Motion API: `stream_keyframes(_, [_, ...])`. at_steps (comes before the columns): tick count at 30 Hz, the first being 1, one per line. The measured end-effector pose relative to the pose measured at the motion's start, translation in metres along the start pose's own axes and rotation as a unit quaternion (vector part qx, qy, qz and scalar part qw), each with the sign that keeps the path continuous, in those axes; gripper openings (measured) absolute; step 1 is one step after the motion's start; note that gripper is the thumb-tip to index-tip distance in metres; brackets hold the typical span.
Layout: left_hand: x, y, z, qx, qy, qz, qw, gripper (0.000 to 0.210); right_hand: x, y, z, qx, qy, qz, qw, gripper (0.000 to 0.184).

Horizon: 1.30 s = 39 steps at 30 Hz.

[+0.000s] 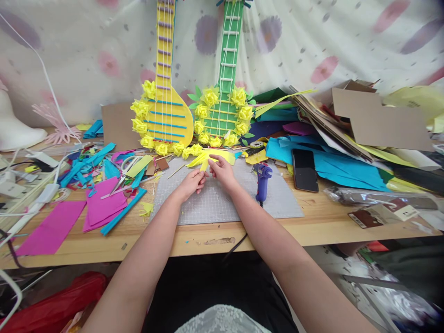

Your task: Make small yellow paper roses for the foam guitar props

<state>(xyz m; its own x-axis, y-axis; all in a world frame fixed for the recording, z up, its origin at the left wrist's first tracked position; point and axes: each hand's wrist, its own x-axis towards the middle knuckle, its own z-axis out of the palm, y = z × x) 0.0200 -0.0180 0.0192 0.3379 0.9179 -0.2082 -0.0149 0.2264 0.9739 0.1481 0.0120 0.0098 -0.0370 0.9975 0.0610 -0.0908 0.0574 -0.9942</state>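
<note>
Over the grey cutting mat, my left hand pinches a small strip of yellow crepe paper. My right hand is close beside it, its fingers closed at the strip's other side. Behind both hands lie more yellow paper pieces. A blue glue gun stands on the mat to the right. At the back lean a yellow paper guitar and a green paper guitar, both edged with yellow paper flowers.
Scissors, pink paper sheets and blue scraps lie on the left. To the right are a phone, blue crepe paper and stacked cardboard. White cables run along the far left.
</note>
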Motion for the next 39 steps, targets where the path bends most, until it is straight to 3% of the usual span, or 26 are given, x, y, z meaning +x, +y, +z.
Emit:
stream_keyframes(4, [0.001, 0.002, 0.001, 0.009, 0.003, 0.003, 1.0, 0.019, -0.002, -0.003, 0.001, 0.051, -0.061, 0.045, 0.996, 0.031])
stream_keyframes(7, [0.006, 0.009, -0.005, 0.119, 0.081, 0.028, 0.989, 0.026, 0.0, -0.002, -0.002, 0.081, -0.018, 0.044, 0.996, 0.028])
stream_keyframes(9, [0.012, 0.018, -0.012, 0.231, 0.203, 0.07, 0.949, 0.029, 0.004, 0.0, -0.006, 0.112, 0.025, 0.054, 0.992, 0.027])
stream_keyframes(11, [0.019, 0.028, -0.019, 0.368, 0.287, 0.097, 0.879, 0.026, 0.007, 0.0, -0.009, 0.138, 0.049, 0.068, 0.987, 0.027])
stream_keyframes(14, [0.031, 0.037, -0.026, 0.521, 0.32, 0.045, 0.79, 0.024, 0.009, 0.0, -0.012, 0.151, 0.06, 0.079, 0.984, 0.027])
stream_keyframes(17, [0.044, 0.033, -0.025, 0.586, 0.304, 0.004, 0.751, 0.024, 0.007, 0.0, -0.011, 0.143, 0.062, 0.085, 0.984, 0.027])
stream_keyframes(23, [0.052, 0.018, -0.02, 0.579, 0.279, -0.003, 0.766, 0.024, 0.004, -0.002, -0.01, 0.129, 0.062, 0.083, 0.986, 0.024])
stream_keyframes(28, [0.053, 0.018, -0.019, 0.565, 0.298, -0.006, 0.769, 0.031, 0.005, -0.002, -0.011, 0.117, 0.065, 0.083, 0.988, 0.023])
stream_keyframes(35, [0.058, 0.017, -0.022, 0.567, 0.28, -0.027, 0.774, 0.023, 0.004, -0.002, -0.011, 0.119, 0.064, 0.083, 0.987, 0.022])
stream_keyframes(39, [0.056, 0.017, -0.021, 0.56, 0.286, -0.001, 0.777, 0.018, 0.005, -0.002, -0.011, 0.122, 0.068, 0.084, 0.987, 0.02])
